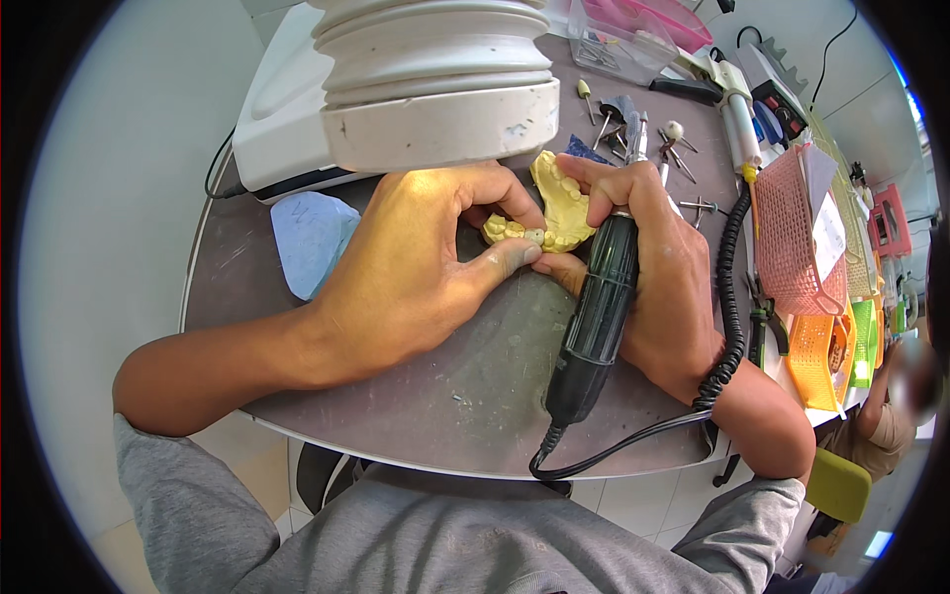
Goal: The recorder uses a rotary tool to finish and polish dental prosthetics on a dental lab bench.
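Pinching yellow dental model [565, 210], upper centre of frame: left hand [421, 259]. Right hand [671, 265] closed round black handpiece [595, 319], also touching model.

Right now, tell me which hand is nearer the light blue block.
Left. The left hand is just to the right of the light blue block; the right hand is farther right, around the black handpiece.

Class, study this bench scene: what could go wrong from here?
The right hand holds the black handpiece while its fingertips also reach the yellow dental cast, so its grip on either might slip.

The coiled cord lies against the right forearm; an arm movement could tug the handpiece.

Loose bits lie near the handpiece's metal tip and could be knocked aside.
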`<state>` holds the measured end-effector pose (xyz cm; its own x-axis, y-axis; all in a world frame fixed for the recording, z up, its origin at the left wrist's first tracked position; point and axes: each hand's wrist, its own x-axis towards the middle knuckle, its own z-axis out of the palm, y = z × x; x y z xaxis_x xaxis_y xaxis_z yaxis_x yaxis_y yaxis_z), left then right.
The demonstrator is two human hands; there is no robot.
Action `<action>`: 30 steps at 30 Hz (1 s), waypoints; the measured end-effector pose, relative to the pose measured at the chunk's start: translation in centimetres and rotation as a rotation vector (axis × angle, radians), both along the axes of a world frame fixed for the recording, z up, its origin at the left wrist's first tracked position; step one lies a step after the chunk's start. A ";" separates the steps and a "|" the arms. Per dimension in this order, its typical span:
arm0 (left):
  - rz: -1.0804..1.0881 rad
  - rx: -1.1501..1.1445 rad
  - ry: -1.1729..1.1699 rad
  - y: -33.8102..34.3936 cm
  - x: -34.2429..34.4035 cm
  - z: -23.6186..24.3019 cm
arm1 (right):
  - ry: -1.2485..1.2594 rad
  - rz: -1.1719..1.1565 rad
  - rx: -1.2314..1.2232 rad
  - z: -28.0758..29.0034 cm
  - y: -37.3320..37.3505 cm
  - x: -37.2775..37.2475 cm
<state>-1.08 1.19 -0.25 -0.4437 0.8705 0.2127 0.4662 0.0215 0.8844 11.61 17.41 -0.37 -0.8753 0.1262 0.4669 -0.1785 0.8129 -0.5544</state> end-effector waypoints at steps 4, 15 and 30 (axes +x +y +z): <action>-0.007 0.010 0.031 0.0 -0.1 -0.2 | -0.040 -0.005 -0.024 0.2 0.0 0.1; -0.053 0.172 -0.008 0.2 -0.4 -0.8 | 0.000 -0.036 0.014 0.5 -0.1 0.2; 0.044 0.184 -0.702 -2.2 0.5 0.2 | 0.306 0.223 -0.161 1.6 0.0 -1.4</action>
